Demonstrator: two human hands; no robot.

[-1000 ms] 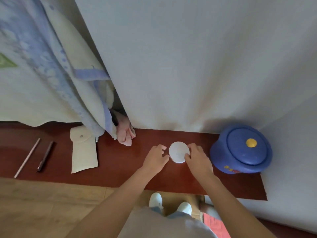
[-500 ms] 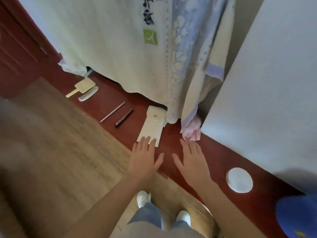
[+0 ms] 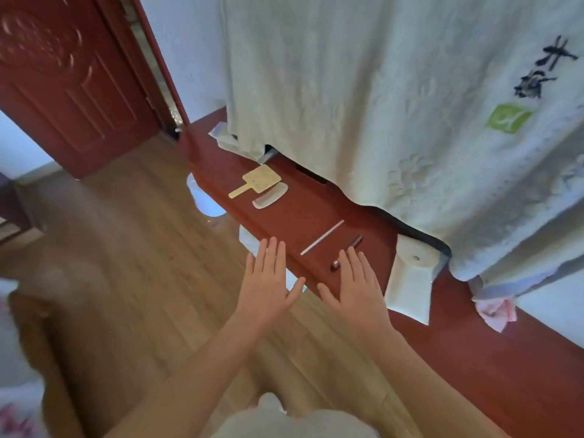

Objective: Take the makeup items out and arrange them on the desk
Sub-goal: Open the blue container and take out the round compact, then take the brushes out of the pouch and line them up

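Far left of the cream fabric pouch with a snap flap, a dark red carved wooden door stands beyond the wood-plank floor. Nearer the pouch, on the long dark red wooden desk, a gold square hand mirror with a short handle lies just beside a white curved comb. The left hand is flat, palm down, over the desk's front edge, well left of the pouch, with its fingers straight and slightly spread and nothing in them. A thin white stick lies on the desk between the hands. The dark slim pencil with a reddish end lies left of the pouch, partly under the fingertips of the right hand; whether they touch it I cannot tell. That hand is flat too, just left of the pouch, with its fingers straight and a little apart and its thumb out. A pale embossed cloth hangs over the pouch's flap end, and a pink cloth lies to the pouch's right
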